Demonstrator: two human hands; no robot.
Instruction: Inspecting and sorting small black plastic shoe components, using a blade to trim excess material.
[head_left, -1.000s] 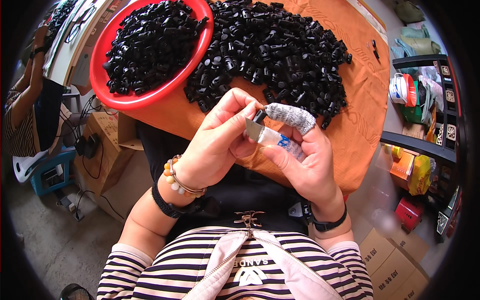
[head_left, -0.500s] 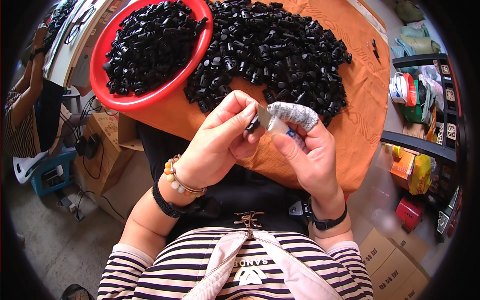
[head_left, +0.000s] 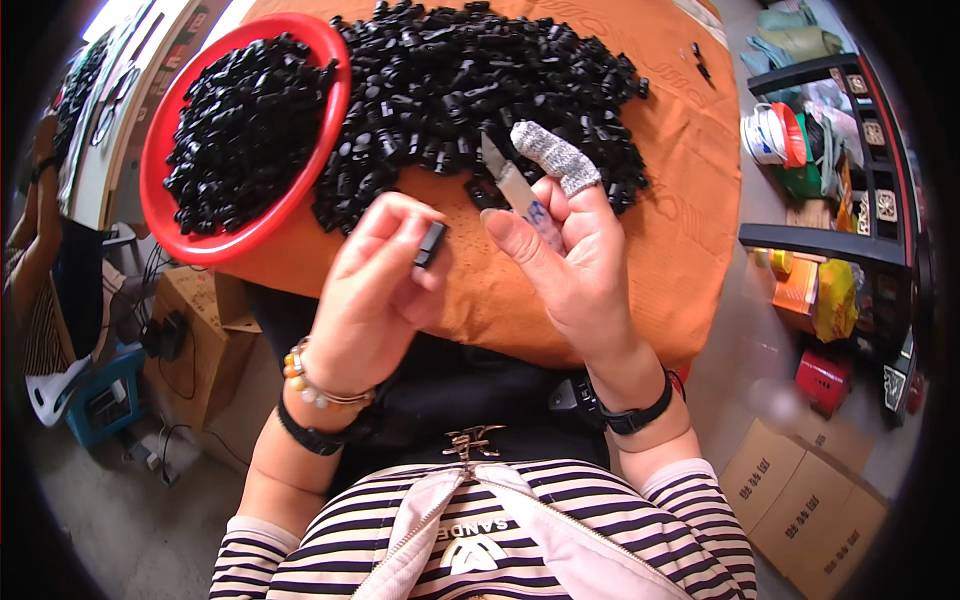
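Observation:
My left hand (head_left: 375,275) pinches a small black plastic part (head_left: 430,244) between thumb and fingers, above the near edge of the orange-covered table. In my right hand (head_left: 580,265) is a knife (head_left: 517,191) with a pointed metal blade and a whitish wrapped handle marked in blue. Its blade points up and away, apart from the black part. A grey knitted cover (head_left: 556,155) sits on my right index finger. Just beyond both hands spreads a heap of small black plastic parts (head_left: 480,85). To the left, a red basin (head_left: 340,100) is filled with similar parts.
An orange cloth (head_left: 675,220) covers the table. At right stands a black shelf frame (head_left: 830,237) with a white bucket (head_left: 765,135) and bags. Cardboard boxes (head_left: 800,500) lie on the floor at lower right. Another person's arm (head_left: 42,195) shows at far left, near a blue stool (head_left: 105,400).
My hands have moved apart. The left hand went left with the black part, and the knife blade has come away from it. The whole view has shifted somewhat.

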